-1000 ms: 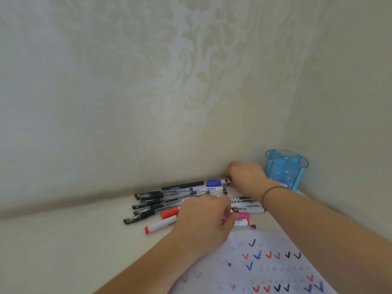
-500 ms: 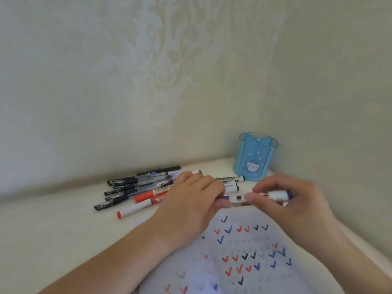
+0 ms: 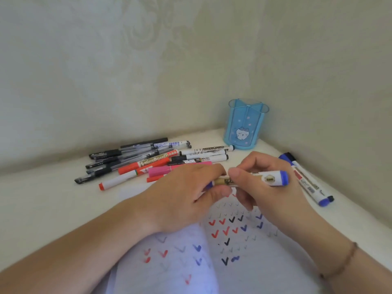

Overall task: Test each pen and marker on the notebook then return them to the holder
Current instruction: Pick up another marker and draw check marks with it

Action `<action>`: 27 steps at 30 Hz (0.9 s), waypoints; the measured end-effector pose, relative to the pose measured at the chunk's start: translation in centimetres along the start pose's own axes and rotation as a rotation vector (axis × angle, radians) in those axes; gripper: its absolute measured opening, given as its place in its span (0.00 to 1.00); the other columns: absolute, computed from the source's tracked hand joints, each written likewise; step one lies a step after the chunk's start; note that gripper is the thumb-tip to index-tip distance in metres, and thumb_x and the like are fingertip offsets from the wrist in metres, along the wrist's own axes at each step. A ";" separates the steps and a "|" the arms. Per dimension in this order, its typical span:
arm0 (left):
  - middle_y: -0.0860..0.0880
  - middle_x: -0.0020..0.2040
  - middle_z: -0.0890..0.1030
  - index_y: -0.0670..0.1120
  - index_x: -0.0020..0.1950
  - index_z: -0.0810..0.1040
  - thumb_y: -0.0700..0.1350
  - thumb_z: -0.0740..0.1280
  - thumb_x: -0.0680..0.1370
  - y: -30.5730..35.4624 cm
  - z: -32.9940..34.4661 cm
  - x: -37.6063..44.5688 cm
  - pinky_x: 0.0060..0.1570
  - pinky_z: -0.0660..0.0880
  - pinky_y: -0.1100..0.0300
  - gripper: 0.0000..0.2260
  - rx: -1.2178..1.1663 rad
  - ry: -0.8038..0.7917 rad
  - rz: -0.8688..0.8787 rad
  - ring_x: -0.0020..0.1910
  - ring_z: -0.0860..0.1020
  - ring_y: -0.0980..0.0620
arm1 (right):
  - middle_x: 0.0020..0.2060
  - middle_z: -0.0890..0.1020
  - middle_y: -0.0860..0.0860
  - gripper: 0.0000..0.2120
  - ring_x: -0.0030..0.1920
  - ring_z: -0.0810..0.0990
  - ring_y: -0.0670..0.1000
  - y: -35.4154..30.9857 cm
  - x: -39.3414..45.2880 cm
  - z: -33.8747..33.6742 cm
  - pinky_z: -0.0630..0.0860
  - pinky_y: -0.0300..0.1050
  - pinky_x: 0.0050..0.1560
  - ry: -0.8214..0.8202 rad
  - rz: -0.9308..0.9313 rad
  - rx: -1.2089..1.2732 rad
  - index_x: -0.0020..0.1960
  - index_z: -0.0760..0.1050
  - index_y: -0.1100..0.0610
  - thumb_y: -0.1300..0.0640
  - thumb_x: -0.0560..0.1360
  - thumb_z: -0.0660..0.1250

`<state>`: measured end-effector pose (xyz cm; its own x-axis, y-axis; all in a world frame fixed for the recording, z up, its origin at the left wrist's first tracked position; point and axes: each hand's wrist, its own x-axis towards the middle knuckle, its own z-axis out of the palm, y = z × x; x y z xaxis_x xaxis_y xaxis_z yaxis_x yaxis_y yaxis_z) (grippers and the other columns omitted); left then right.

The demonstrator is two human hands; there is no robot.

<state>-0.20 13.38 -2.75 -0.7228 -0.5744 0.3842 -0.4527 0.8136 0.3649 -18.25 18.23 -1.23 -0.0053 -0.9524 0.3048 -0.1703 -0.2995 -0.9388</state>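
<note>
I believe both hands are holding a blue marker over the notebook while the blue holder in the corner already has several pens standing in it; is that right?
Not quite. In the head view the blue holder stands empty; the pens lie on the table to its left. The rest holds: the left hand and right hand hold the blue marker over the notebook.

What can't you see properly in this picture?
All in the head view:
- Blue-ended white marker: its middle and cap end are covered by the left hand and right hand, so capped or not is unclear.
- White notebook page with coloured ticks: partly under both forearms, cut off by the bottom edge.
- Small print on the white whiteboard markers: too tiny.
- See-through blue pen holder: its floor is hidden by its walls.
</note>
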 end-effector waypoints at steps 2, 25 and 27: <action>0.54 0.33 0.73 0.48 0.53 0.75 0.61 0.53 0.81 -0.1 -0.2 0.1 0.35 0.72 0.54 0.20 -0.017 0.004 0.027 0.32 0.71 0.55 | 0.22 0.75 0.58 0.14 0.20 0.69 0.53 0.2 0.0 -0.1 0.66 0.37 0.22 -0.029 0.021 0.054 0.31 0.73 0.56 0.54 0.68 0.75; 0.57 0.34 0.72 0.65 0.57 0.69 0.74 0.69 0.61 -0.4 -1.5 0.1 0.39 0.69 0.62 0.29 0.205 -0.448 -0.133 0.37 0.71 0.61 | 0.26 0.80 0.55 0.20 0.24 0.75 0.55 -2.0 -0.1 -4.5 0.66 0.39 0.24 -0.216 -0.021 0.196 0.38 0.82 0.54 0.36 0.62 0.75; 0.58 0.34 0.70 0.64 0.56 0.71 0.73 0.72 0.59 -0.2 -2.1 0.2 0.37 0.67 0.64 0.30 0.216 -0.475 -0.139 0.36 0.70 0.62 | 0.23 0.78 0.54 0.19 0.21 0.71 0.53 -1.0 -1.8 -3.9 0.65 0.37 0.23 -0.177 0.036 0.071 0.31 0.78 0.55 0.42 0.57 0.80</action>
<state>0.84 12.92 -0.99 -0.7824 -0.6149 -0.0988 -0.6216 0.7617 0.1826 -21.94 20.49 -0.22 0.1641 -0.9557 0.2442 -0.1029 -0.2628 -0.9594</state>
